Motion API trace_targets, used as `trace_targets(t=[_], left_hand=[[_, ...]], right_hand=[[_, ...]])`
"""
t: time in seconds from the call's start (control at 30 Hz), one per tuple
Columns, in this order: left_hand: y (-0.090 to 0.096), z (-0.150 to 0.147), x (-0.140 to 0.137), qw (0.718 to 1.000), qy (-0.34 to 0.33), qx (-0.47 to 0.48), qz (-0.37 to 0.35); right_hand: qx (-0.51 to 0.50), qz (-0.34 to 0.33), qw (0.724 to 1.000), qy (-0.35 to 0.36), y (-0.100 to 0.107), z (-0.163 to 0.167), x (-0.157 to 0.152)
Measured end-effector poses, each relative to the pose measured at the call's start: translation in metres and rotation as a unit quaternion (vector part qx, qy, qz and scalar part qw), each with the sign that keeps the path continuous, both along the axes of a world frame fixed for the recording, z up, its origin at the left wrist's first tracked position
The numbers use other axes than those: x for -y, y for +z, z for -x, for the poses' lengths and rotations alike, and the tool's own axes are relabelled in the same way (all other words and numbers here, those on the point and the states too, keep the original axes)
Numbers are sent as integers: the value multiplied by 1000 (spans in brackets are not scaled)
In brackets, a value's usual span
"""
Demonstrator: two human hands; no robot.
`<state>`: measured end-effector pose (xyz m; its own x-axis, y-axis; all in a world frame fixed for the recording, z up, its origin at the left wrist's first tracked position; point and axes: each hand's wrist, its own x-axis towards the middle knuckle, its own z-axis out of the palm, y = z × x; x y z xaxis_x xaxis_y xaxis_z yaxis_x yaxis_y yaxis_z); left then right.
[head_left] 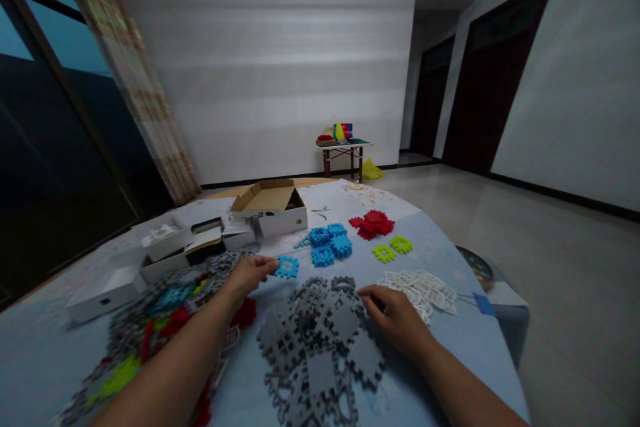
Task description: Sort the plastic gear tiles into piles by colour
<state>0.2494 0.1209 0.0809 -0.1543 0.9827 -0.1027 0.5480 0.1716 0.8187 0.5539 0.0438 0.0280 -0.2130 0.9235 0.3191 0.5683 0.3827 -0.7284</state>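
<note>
While the left hand pinches a light-blue square piece between thumb and fingers, near the blue pile, the right hand is well apart from it, loosely curled with thumb and forefinger parted, at the right edge of the grey pile; I can't tell whether its fingertips touch. White lattice pieces spread just beside that hand, and two green squares lie near the red pile.
</note>
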Motion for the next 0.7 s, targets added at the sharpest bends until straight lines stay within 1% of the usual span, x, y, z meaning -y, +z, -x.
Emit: trace_targets(t=[0.1, 0.2, 0.27, 0.33, 0.43, 0.5, 0.6, 0.7], left_hand=[[-1, -29, -10, 999, -21, 18, 22], [-3, -54, -21, 998, -34, 35, 28], [-5, -64, -28, 998, -42, 41, 27], [-6, -68, -35, 998, -42, 36, 20], [-6, -60, -37, 999, -33, 11, -21], [-4, -47, -30, 998, -37, -10, -58], [4, -20, -6, 993, -46, -51, -97], [15, 9, 25, 987, -31, -107, -114]], right_hand=[[1, -1, 1000, -4, 0, 0, 0], [7, 1, 1000, -8, 0, -1, 0], [10, 3, 1000, -11, 0, -1, 0], [10, 5, 1000, -13, 0, -2, 0], [9, 7, 1000, -9, -1, -2, 0], [6, 11, 1000, -5, -1, -2, 0], [6, 13, 1000, 1, 0, -1, 0], [10, 12, 1000, 8, -1, -1, 1]])
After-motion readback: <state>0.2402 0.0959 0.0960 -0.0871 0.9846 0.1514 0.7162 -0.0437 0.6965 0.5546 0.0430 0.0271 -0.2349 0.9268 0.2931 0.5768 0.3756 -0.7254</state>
